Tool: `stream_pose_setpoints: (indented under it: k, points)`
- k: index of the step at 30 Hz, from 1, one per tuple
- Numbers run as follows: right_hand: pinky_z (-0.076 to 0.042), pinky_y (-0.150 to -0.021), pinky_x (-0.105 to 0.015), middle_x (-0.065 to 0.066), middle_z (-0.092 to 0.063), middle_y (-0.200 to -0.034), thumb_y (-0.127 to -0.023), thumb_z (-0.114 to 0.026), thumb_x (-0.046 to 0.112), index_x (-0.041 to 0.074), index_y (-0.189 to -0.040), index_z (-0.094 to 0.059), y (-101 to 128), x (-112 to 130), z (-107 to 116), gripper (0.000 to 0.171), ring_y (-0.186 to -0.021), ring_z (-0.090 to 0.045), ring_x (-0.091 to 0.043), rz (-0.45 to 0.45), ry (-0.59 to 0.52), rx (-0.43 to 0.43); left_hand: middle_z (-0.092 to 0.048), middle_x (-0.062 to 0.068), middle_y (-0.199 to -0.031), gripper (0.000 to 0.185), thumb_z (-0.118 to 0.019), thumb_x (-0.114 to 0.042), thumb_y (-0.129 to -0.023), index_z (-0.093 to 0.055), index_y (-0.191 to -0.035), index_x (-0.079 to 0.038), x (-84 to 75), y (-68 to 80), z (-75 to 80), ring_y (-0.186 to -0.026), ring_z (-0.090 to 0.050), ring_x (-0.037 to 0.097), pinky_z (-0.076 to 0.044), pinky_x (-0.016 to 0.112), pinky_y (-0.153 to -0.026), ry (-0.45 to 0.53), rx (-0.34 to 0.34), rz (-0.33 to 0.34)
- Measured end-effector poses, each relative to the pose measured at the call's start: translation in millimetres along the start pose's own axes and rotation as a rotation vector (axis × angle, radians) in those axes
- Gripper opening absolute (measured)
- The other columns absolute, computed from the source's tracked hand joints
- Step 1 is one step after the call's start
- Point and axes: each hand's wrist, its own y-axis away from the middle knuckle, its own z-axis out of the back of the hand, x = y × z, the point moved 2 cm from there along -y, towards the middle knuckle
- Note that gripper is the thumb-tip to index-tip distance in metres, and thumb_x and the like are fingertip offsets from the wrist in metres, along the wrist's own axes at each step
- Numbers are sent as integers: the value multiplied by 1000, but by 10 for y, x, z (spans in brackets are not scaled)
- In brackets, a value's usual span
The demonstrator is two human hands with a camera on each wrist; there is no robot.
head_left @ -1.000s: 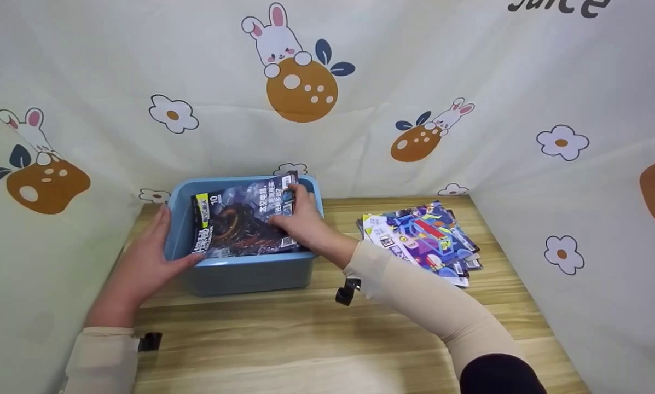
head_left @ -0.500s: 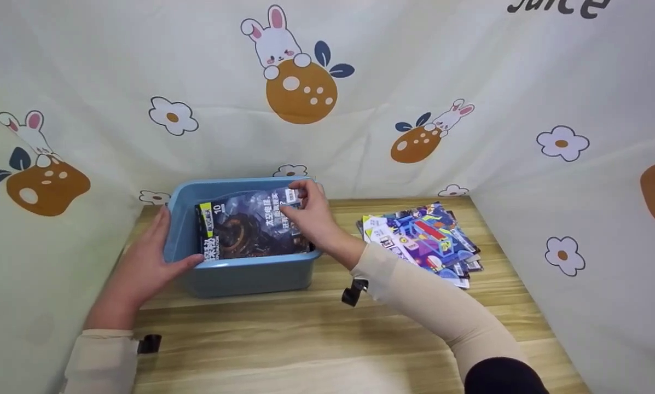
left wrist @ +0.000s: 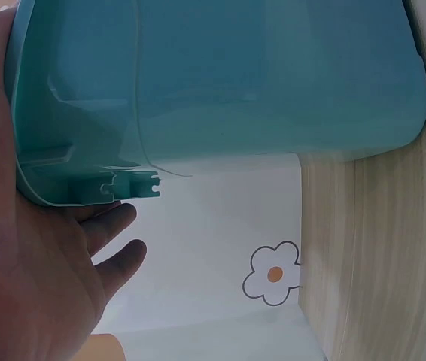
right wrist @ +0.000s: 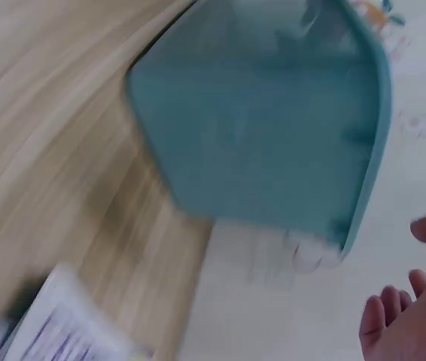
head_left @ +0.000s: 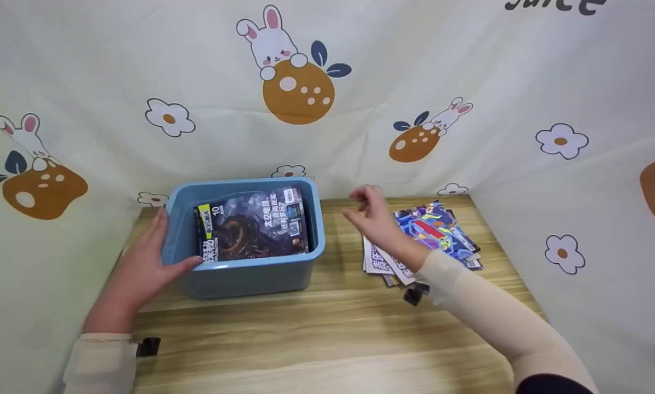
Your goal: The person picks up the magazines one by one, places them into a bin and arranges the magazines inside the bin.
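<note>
A blue plastic bin (head_left: 250, 280) stands on the table with a dark magazine (head_left: 250, 227) lying face up inside; what lies beneath that magazine is hidden. My left hand (head_left: 133, 273) rests at the bin's left front corner, thumb across the front rim and fingers along the left side. In the left wrist view its fingertips (left wrist: 123, 259) extend loosely past the bin's corner. Between the bin and a pile of colourful magazines (head_left: 442, 232), my right hand (head_left: 382, 224) hangs in the air, fingers loosely bent and holding nothing. It partly covers the pile.
The wooden tabletop (head_left: 305, 339) runs in front of the bin and the pile. A pale curtain (head_left: 360, 65) printed with rabbits and flowers closes off the back and both sides. Small black devices (head_left: 149, 346) are strapped at both wrists.
My right hand has let go of the dark magazine, which now lies lower in the bin, and has moved right to the pile. The left hand has stayed at the bin's corner.
</note>
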Motion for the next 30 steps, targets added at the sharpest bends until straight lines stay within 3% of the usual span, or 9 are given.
stream_pose_setpoints:
  k: [7,13,20,25,30]
  points:
    - [-47,-117,-61,-25,-48,-149,-99,-86,33,2,-151,-53,206,-894,682,69,-138,-51,-46,-245,314,145,-2,21,-184,129,-76,-71,-95,0,-178,-8,33,20,7,-163,-16,61,-26,89,-113,-3,-1,7]
    - [-36,-122,-73,-36,-35,-161,-92,-91,45,4,-162,-46,277,-1452,1245,92,-148,-35,-54,-373,485,164,-3,22,-184,129,-77,-70,-94,-2,-178,-7,38,11,5,-162,-17,61,-27,89,-113,-5,-8,-3]
    - [-38,-119,-75,-44,-29,-157,-89,-92,51,7,-172,-34,353,-1750,1665,110,-141,-38,-59,-444,606,243,-4,23,-184,130,-79,-69,-94,0,-178,-9,34,-2,3,-160,-20,64,-29,90,-112,7,-18,-5]
    - [-34,-122,-77,-46,-23,-161,-89,-89,57,11,-177,-24,405,-1901,1806,119,-144,-36,-61,-556,624,356,-2,21,-184,129,-76,-71,-95,0,-178,-10,35,9,-11,-161,-18,63,-28,89,-113,6,-10,-1]
    - [-30,-123,-80,-47,-20,-167,-87,-89,63,10,-177,-22,377,-1988,1875,124,-151,-31,-65,-601,642,417,-1,20,-184,128,-75,-72,-95,0,-178,-10,33,6,-23,-162,-17,62,-27,89,-112,8,-10,-5]
